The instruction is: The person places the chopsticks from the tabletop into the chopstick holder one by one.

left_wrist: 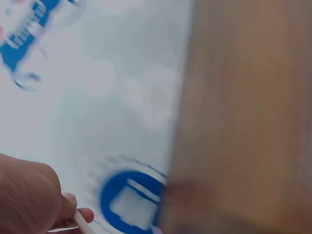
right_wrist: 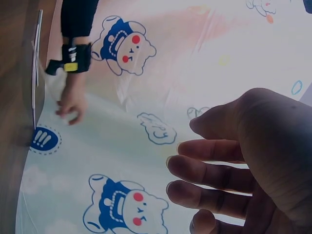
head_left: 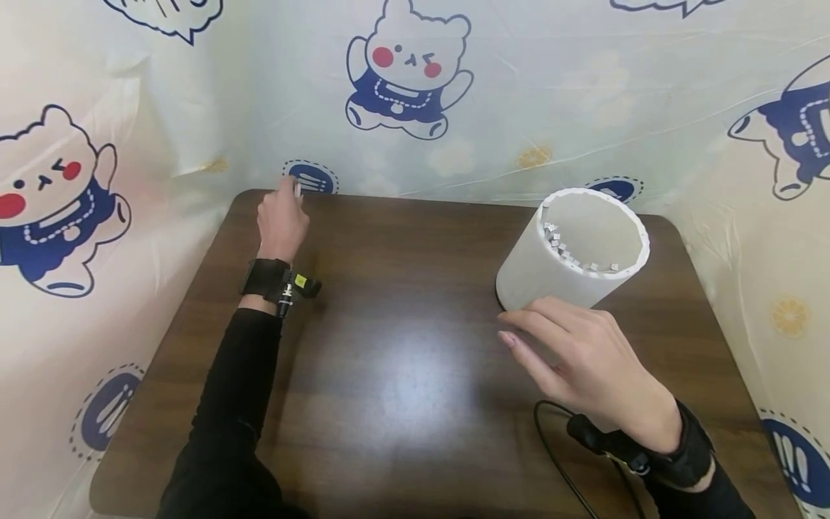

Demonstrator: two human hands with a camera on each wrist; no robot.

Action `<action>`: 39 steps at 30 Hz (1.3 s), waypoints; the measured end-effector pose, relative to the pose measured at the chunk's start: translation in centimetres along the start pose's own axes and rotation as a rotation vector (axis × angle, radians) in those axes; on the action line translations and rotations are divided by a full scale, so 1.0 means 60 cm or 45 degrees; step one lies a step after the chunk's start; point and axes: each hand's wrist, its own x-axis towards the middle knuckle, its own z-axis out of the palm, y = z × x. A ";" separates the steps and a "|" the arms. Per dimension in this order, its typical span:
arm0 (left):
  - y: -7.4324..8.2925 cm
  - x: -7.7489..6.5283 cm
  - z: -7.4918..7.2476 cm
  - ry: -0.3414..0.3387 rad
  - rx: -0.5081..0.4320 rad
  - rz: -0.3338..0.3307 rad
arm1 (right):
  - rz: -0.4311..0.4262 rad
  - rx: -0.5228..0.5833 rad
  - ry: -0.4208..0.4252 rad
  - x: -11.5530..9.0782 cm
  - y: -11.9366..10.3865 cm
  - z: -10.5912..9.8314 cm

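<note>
At the far left corner of the table, my left hand (head_left: 283, 220) pinches a thin whitish strip (left_wrist: 84, 222). Only a short piece of the strip shows beyond the fingers, so its kind is unclear. My right hand (head_left: 586, 360) is held in front of a white open-topped cylinder (head_left: 532, 259), with its fingers loosely bent and nothing between them. Whether that hand touches the cylinder's near side cannot be told. Small silvery-white square-ended pieces (head_left: 559, 245) line the cylinder's inner wall; its bottom is hidden.
The brown wooden table (head_left: 402, 288) has rounded corners. A patterned curtain (head_left: 545, 86) stands around its back and sides. A black cable (head_left: 551, 447) runs from the right wristband to the near edge. Each wrist wears a black band with a small camera.
</note>
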 end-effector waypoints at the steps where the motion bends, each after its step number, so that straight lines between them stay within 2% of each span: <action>1: 0.014 -0.002 -0.010 0.040 -0.025 0.037 | 0.011 -0.005 -0.002 -0.001 0.001 -0.001; 5: 0.078 -0.015 -0.058 0.236 -0.150 0.195 | 0.035 -0.013 -0.008 -0.003 0.008 -0.001; 8: 0.131 -0.037 -0.096 0.401 -0.271 0.322 | 0.040 -0.022 0.000 -0.002 0.015 0.001; 14: 0.232 -0.107 -0.166 0.704 -0.602 0.577 | 0.071 -0.062 0.022 0.005 0.025 0.009; 19: 0.295 -0.165 -0.191 0.870 -0.926 0.905 | 0.071 -0.030 0.025 0.015 0.027 0.020; 23: 0.325 -0.220 -0.194 0.872 -1.069 1.114 | 0.089 -0.021 0.014 0.020 0.023 0.031; 26: 0.339 -0.260 -0.188 0.843 -1.098 1.251 | 0.113 -0.040 0.002 0.020 0.020 0.034; 29: 0.343 -0.290 -0.179 0.801 -1.124 1.395 | 0.110 -0.050 0.014 0.017 0.016 0.032; 31: 0.340 -0.306 -0.171 0.747 -1.168 1.449 | 0.091 -0.037 0.034 0.015 0.013 0.030; 34: 0.329 -0.324 -0.158 0.667 -1.232 1.480 | 0.060 -0.014 0.062 0.010 0.008 0.026; 37: 0.317 -0.336 -0.143 0.617 -1.234 1.503 | 0.046 -0.008 0.077 0.005 0.005 0.022; 39: 0.313 -0.339 -0.134 0.625 -1.200 1.548 | 0.045 -0.017 0.079 0.004 0.006 0.017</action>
